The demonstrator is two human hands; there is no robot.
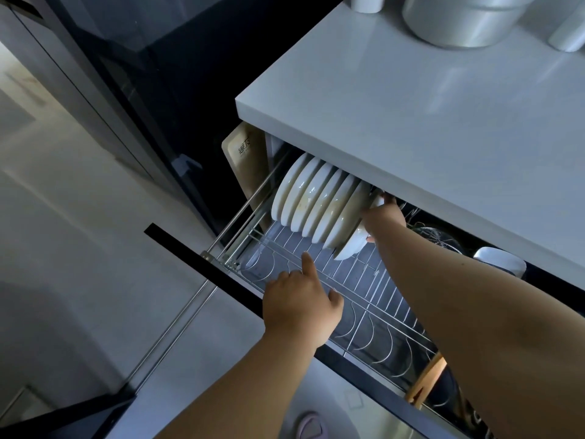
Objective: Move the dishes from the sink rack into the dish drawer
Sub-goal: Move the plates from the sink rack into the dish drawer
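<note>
The dish drawer (202, 253) stands pulled out below the white counter, with a wire rack (373, 299) inside it. Several white plates (313, 201) stand on edge in a row at the rack's far left. My right hand (381, 215) reaches under the counter and grips the rightmost white plate (351, 245), which leans against the row. My left hand (300, 299) rests on the rack's front rail, index finger stretched forward, the other fingers bent over the wire. The sink rack is out of view.
The counter edge (395, 172) overhangs the drawer's back. A beige cutting board (245, 160) stands left of the plates. A white cup (500, 261) and a metal strainer (433, 237) sit further right in the drawer. A metal pot (459, 17) stands on the counter.
</note>
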